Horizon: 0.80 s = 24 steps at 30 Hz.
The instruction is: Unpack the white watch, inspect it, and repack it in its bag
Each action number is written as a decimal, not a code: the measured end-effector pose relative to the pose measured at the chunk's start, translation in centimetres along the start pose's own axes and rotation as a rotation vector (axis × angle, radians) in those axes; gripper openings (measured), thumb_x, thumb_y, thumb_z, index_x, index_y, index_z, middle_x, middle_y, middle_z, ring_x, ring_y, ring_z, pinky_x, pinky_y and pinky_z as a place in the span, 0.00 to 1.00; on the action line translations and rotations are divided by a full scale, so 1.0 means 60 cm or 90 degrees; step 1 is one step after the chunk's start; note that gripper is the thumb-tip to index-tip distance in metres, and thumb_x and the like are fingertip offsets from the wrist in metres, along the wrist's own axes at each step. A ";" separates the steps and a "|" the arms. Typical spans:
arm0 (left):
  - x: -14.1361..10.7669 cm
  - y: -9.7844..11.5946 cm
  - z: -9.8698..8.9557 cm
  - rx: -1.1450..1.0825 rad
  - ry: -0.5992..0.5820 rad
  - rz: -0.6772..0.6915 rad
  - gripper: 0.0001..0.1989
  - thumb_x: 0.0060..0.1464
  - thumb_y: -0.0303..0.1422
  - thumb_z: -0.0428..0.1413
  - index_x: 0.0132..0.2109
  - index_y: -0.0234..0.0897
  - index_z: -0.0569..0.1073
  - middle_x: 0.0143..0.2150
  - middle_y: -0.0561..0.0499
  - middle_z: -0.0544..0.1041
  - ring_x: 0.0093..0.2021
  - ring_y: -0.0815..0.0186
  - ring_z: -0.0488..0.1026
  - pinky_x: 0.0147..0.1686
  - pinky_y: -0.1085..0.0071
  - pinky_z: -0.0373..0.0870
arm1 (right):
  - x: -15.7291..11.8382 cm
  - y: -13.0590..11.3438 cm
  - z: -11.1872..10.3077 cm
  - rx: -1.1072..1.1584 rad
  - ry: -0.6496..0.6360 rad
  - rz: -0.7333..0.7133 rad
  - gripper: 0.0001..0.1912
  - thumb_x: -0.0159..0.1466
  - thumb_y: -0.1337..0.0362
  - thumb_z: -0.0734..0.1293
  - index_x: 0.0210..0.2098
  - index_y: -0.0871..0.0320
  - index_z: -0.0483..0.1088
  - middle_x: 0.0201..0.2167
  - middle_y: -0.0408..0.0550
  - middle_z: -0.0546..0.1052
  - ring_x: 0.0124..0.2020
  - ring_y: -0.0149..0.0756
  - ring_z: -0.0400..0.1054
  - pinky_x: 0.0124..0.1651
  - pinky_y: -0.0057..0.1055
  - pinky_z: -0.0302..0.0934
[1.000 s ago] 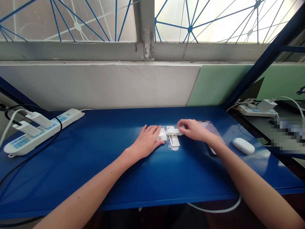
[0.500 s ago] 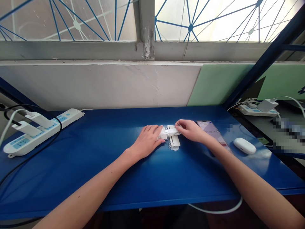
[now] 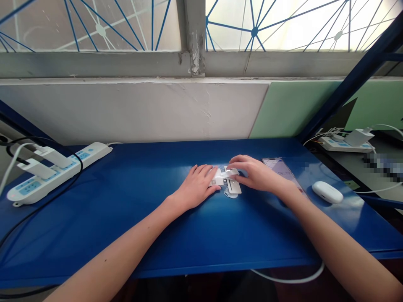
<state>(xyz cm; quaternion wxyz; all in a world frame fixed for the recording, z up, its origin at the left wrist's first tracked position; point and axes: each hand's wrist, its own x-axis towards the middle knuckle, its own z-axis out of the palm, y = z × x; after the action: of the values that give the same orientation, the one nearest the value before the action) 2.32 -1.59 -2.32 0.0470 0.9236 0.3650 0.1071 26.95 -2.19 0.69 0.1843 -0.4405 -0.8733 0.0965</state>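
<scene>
Near the middle of the blue desk, my left hand (image 3: pixel 199 184) lies over a small white box (image 3: pixel 216 178), gripping it between the thumb and fingers. A glossy white strip (image 3: pixel 231 173) extends from the box to the right. My right hand (image 3: pixel 252 173) is at that strip's end, its thumb and fingers apart on either side of it. Below the strip lies a white card-like piece (image 3: pixel 234 187), and beside that a round, clear-edged tag (image 3: pixel 230 193). My fingers partly cover the box, so its exact kind is unclear.
A phone (image 3: pixel 280 170) lies beyond my right forearm, a white earbud case (image 3: pixel 327 192) right of it. At left a white power strip (image 3: pixel 94 150) holds plugged-in chargers, with a black cable (image 3: pixel 47 201) trailing along the desk (image 3: pixel 141 159). A blue post (image 3: pixel 343 92) rises at right.
My right hand has loosened from a pinch on the white strip, and its fingers have spread. The strip looks flatter. My left hand stays on the box.
</scene>
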 end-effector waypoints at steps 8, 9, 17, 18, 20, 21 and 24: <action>0.000 -0.001 0.004 0.021 -0.012 -0.008 0.31 0.66 0.50 0.38 0.67 0.36 0.55 0.65 0.41 0.62 0.65 0.52 0.56 0.63 0.52 0.50 | -0.001 0.002 0.002 0.024 -0.036 -0.065 0.13 0.64 0.67 0.65 0.46 0.51 0.77 0.47 0.47 0.79 0.47 0.42 0.73 0.49 0.37 0.67; 0.000 -0.001 0.004 0.021 -0.010 -0.007 0.30 0.66 0.50 0.38 0.67 0.37 0.55 0.65 0.41 0.62 0.65 0.52 0.57 0.62 0.52 0.50 | 0.000 -0.001 0.004 0.018 -0.030 -0.070 0.13 0.64 0.67 0.66 0.46 0.51 0.77 0.47 0.47 0.79 0.47 0.43 0.73 0.49 0.37 0.67; -0.001 -0.001 0.001 0.023 -0.009 -0.006 0.30 0.66 0.50 0.38 0.66 0.35 0.56 0.65 0.40 0.62 0.64 0.53 0.57 0.62 0.53 0.51 | -0.001 0.010 0.001 -0.014 0.005 -0.038 0.10 0.62 0.64 0.69 0.42 0.54 0.79 0.45 0.49 0.80 0.43 0.44 0.75 0.46 0.37 0.69; -0.001 -0.001 0.001 0.023 -0.009 -0.007 0.30 0.66 0.50 0.38 0.66 0.35 0.56 0.65 0.40 0.62 0.64 0.52 0.58 0.62 0.52 0.51 | -0.001 0.012 0.000 -0.012 0.005 -0.032 0.10 0.61 0.64 0.69 0.41 0.54 0.80 0.44 0.49 0.81 0.42 0.44 0.76 0.45 0.37 0.70; -0.001 -0.001 0.000 0.026 -0.008 -0.007 0.31 0.66 0.50 0.38 0.66 0.35 0.56 0.64 0.40 0.63 0.64 0.52 0.58 0.62 0.53 0.51 | 0.001 0.011 0.001 -0.002 0.008 -0.032 0.09 0.61 0.64 0.69 0.40 0.54 0.80 0.42 0.48 0.81 0.41 0.43 0.77 0.44 0.35 0.70; -0.001 0.000 0.000 0.029 -0.007 -0.007 0.30 0.66 0.50 0.38 0.66 0.35 0.56 0.64 0.40 0.63 0.64 0.52 0.58 0.62 0.53 0.51 | 0.002 0.009 0.003 0.005 0.014 -0.034 0.08 0.62 0.64 0.69 0.40 0.54 0.80 0.41 0.48 0.81 0.40 0.43 0.77 0.44 0.35 0.70; 0.000 0.000 0.001 0.043 -0.004 -0.005 0.30 0.66 0.49 0.39 0.65 0.33 0.57 0.64 0.39 0.63 0.64 0.52 0.58 0.61 0.54 0.52 | 0.007 -0.001 0.014 0.028 0.046 -0.037 0.08 0.63 0.63 0.68 0.38 0.54 0.80 0.39 0.47 0.82 0.38 0.40 0.77 0.43 0.33 0.69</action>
<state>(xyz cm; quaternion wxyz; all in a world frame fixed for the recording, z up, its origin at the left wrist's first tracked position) 2.35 -1.62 -2.39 0.0173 0.9235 0.3722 0.0917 26.36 -1.91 0.00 0.2282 -0.4141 -0.8761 0.0940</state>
